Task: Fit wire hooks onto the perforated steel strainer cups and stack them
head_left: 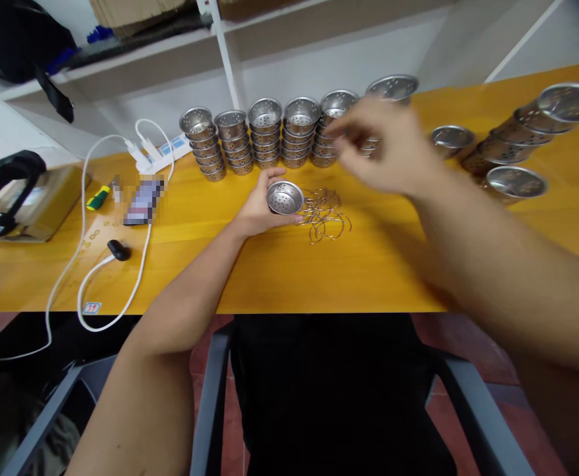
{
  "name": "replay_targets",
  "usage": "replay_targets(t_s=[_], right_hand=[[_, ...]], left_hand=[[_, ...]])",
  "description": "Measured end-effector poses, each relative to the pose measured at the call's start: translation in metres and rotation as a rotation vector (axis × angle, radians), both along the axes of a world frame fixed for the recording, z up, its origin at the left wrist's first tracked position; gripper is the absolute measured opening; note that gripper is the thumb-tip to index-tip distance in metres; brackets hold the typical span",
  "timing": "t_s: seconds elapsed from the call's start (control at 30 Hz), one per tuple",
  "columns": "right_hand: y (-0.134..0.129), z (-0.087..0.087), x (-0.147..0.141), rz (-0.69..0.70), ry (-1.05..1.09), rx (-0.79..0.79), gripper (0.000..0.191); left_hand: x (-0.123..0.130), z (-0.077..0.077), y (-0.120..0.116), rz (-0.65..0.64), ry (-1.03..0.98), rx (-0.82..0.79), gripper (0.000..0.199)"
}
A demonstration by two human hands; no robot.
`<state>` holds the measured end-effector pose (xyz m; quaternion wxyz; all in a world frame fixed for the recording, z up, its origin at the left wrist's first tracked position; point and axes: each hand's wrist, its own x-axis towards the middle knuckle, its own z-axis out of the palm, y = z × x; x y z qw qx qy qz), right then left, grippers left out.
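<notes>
My left hand is wrapped round a small perforated metal cup, its open mouth facing up, just above the table. Beside it on the right lies a loose tangle of thin metal wire rings. My right hand is raised in front of the back row of cups, fingers bent towards the left and blurred by motion; whether anything is between them cannot be made out. Behind both hands stand several stacks of similar perforated cups, and the right hand hides part of the stacks at that end.
More cups stand on the right, including a leaning stack and a lower cup. On the left are a phone, a green-yellow tool, a black mouse, white cables and a power strip. White shelving backs the table.
</notes>
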<state>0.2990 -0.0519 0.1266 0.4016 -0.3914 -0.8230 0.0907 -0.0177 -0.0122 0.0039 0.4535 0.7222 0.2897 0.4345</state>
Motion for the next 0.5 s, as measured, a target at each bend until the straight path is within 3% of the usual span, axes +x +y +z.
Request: replay_targets(t_s=[0.1, 0.23, 0.37, 0.5], right_hand=[[-0.016, -0.031, -0.045, 0.297, -0.004, -0.128, 0.02], [-0.02, -0.062, -0.071, 0.385, -0.026, -0.125, 0.034], [-0.015, -0.072, -0.068, 0.433, -0.092, -0.123, 0.043], [-0.014, -0.071, -0.062, 0.457, -0.153, -0.131, 0.046]], left_hand=[[-0.001, 0.003, -0.004, -0.028, 0.004, -0.029, 0.131], [-0.005, 0.006, -0.004, -0.094, 0.028, 0.021, 0.119], [-0.008, 0.009, -0.003, -0.153, 0.108, 0.103, 0.107], [-0.006, 0.012, -0.004, -0.223, 0.176, 0.123, 0.109]])
